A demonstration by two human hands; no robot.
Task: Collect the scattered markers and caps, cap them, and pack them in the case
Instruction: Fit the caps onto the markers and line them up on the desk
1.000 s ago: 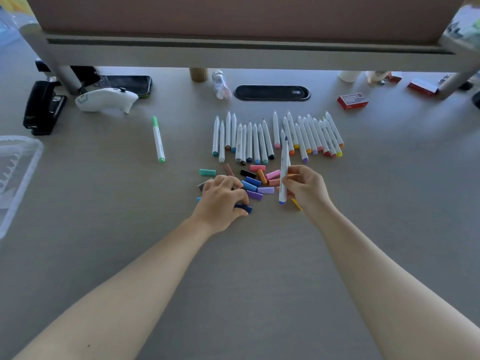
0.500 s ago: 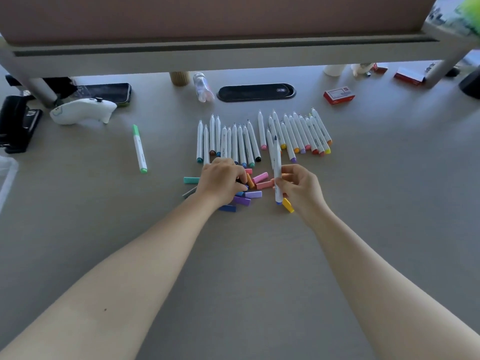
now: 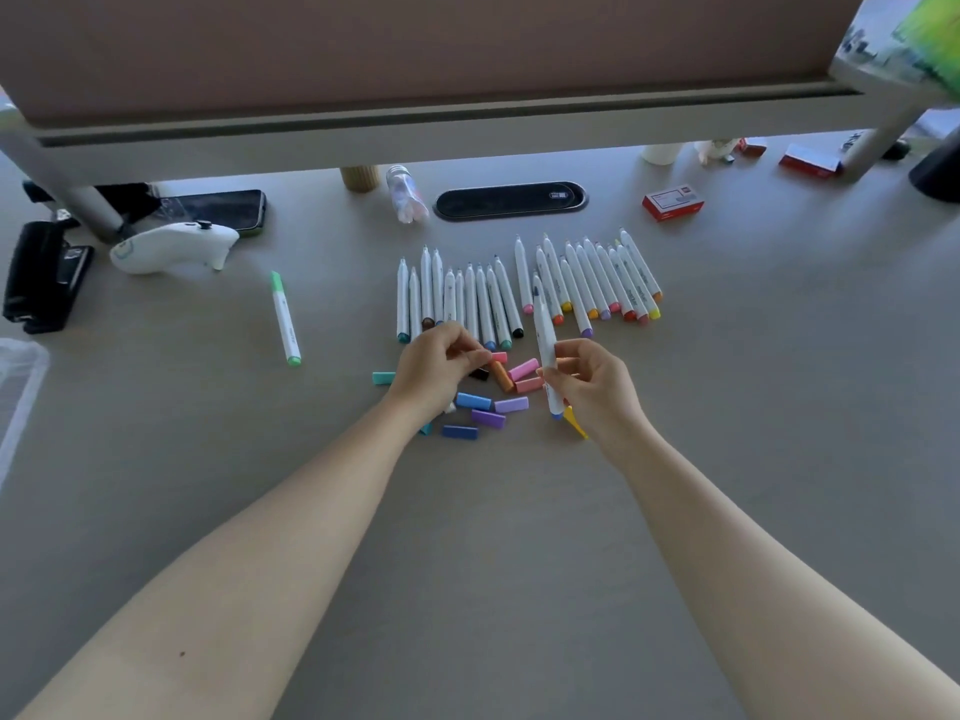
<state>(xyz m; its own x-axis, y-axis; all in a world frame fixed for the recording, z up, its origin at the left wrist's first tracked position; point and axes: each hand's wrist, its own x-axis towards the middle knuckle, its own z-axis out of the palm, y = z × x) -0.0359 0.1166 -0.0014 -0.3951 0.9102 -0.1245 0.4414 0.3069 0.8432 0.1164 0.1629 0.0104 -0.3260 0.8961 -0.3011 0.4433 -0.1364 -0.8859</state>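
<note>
My right hand (image 3: 592, 387) grips a white marker (image 3: 543, 335) almost upright, dark uncapped tip up, blue end down. My left hand (image 3: 439, 366) hovers over the pile of loose caps (image 3: 498, 402), fingers curled, fingertips pinching the end of a small pink cap (image 3: 500, 357). Blue, purple, pink, orange, black and teal caps lie between my hands, and a yellow cap (image 3: 577, 426) peeks out under my right hand. Behind them lies a row of several uncapped white markers (image 3: 524, 288). A capped green marker (image 3: 285, 319) lies apart to the left. The clear plastic case (image 3: 23, 387) sits at the left edge.
A black stapler (image 3: 41, 278), a white controller (image 3: 171, 246) and a phone (image 3: 218, 207) lie at the back left. A small bottle (image 3: 408, 197), a black cable slot (image 3: 511, 200) and a red box (image 3: 672, 201) sit at the back under a low shelf (image 3: 415, 116).
My left hand left the dark blue cap on the table and moved up the pile to the pink cap. My right hand still holds the same marker, now slightly raised.
</note>
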